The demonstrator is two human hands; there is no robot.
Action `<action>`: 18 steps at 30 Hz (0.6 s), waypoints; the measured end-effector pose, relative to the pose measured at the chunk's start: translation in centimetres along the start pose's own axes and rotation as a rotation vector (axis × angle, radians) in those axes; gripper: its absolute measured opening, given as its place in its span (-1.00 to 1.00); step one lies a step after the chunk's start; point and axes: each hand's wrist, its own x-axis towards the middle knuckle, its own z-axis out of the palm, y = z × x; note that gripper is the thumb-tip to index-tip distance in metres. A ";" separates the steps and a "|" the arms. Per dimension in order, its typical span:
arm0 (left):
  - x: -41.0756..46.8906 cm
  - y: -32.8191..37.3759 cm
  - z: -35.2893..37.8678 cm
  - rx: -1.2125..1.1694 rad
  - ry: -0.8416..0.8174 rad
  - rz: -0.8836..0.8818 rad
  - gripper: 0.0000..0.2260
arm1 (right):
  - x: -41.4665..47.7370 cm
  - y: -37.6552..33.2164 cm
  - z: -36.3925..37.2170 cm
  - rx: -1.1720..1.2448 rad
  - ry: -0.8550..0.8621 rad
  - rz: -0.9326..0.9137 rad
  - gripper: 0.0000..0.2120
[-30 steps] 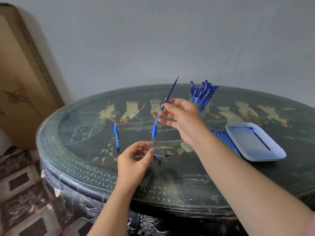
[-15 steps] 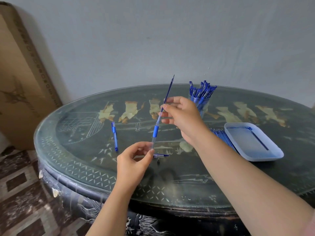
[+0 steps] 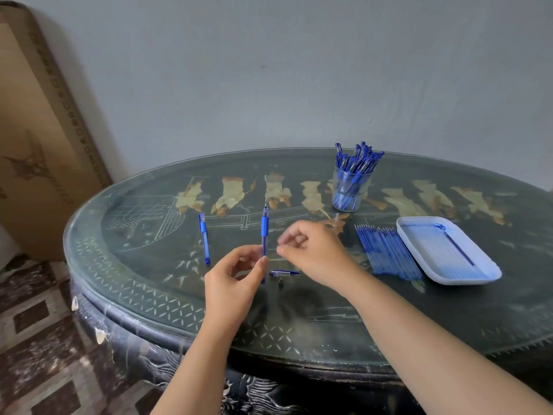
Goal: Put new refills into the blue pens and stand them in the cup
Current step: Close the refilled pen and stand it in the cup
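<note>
Holding the pen (image 3: 264, 227) upright over the desk (image 3: 149, 295), the left hand (image 3: 236, 280) pinches its lower barrel, writing tip up. Closing it looks next: keep the barrel steady and bring the loose end piece (image 3: 282, 273), lying just below, on squarely. The right hand (image 3: 311, 250) hovers beside, fingers curled; whether it holds anything I cannot tell. The cup (image 3: 348, 190) stands well behind.

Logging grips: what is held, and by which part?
The left hand pinches the upright blue pen by its clear lower barrel. Whether the right hand holds anything cannot be told.
</note>
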 end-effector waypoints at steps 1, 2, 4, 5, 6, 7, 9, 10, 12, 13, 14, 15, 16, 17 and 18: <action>0.0 0.0 0.0 0.002 0.000 0.001 -0.83 | -0.5 0.6 0.4 -0.118 -0.030 -0.011 -0.93; 0.0 0.0 0.0 0.004 0.001 0.003 -0.83 | -1.0 1.1 0.8 -0.227 -0.057 -0.029 -0.92; 0.0 -0.1 -0.1 0.008 0.000 0.009 -0.83 | -1.5 1.8 1.5 -0.367 -0.087 -0.064 -0.89; 0.0 -0.1 -0.1 0.007 0.000 0.009 -0.83 | -1.7 2.0 1.8 -0.398 -0.090 -0.071 -0.91; 0.0 -0.1 -0.1 0.004 0.001 0.007 -0.83 | -1.8 2.0 2.0 -0.413 -0.085 -0.079 -0.94; 0.0 -0.1 -0.1 0.002 0.002 0.003 -0.84 | -1.8 2.1 2.2 -0.421 -0.078 -0.086 -0.96; 0.0 0.0 -0.1 0.006 0.003 0.002 -0.83 | -1.8 2.3 2.5 -0.426 -0.078 -0.091 -0.97; 0.0 -0.1 -0.1 0.008 0.001 0.003 -0.83 | -1.8 2.3 2.5 -0.427 -0.080 -0.095 -0.98; 0.0 -0.1 -0.1 0.012 -0.004 0.002 -0.82 | -1.6 2.0 2.1 -0.382 -0.047 -0.080 -0.96; 0.0 0.0 -0.1 0.011 -0.005 0.002 -0.81 | -1.3 1.7 1.6 -0.302 -0.002 -0.049 -0.94; 0.0 0.0 -0.1 0.011 -0.006 0.004 -0.81 | -0.9 1.1 0.8 -0.177 0.049 -0.006 -0.94; -0.1 0.0 -0.1 0.016 -0.010 0.010 -0.80 | -0.4 0.4 -0.1 -0.025 0.080 0.041 -0.94; -0.1 0.0 -0.1 0.029 -0.017 0.017 -0.80 | 0.1 -0.5 -1.2 0.127 0.086 0.077 -0.96; -0.1 -0.1 -0.1 0.044 -0.025 0.024 -0.81 | 0.6 -1.3 -2.2 0.242 0.084 0.093 -0.96; -0.1 -0.1 -0.1 0.056 -0.034 0.031 -0.81 | 1.0 -2.1 -3.2 0.304 0.086 0.085 -0.96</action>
